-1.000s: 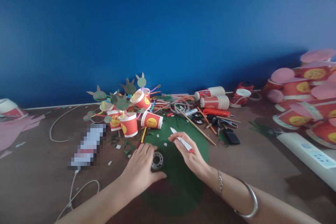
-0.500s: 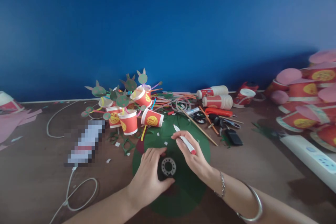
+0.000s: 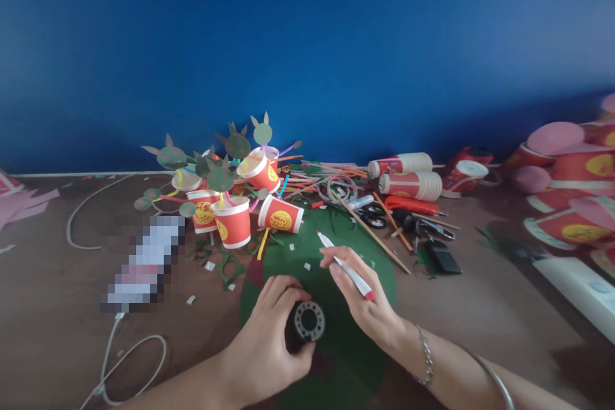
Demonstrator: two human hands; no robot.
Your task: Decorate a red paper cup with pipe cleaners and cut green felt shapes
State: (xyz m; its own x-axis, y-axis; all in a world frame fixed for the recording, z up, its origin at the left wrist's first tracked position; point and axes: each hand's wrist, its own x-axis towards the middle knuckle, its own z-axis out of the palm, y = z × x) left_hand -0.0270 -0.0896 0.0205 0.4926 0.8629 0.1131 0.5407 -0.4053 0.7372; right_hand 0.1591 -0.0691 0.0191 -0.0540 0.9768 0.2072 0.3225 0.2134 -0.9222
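Marker (image 3: 354,276) juts forward from inside the right hand (image 3: 369,314).

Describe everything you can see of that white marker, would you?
The white marker is slim and looks like plastic, with a narrow, reddish point at its front and a red rear end. No cap shows over the point. It lies slantwise in the fingers of the right hand, pointing forward and leftward over the green paper. Whether it touches the paper is hard to tell.
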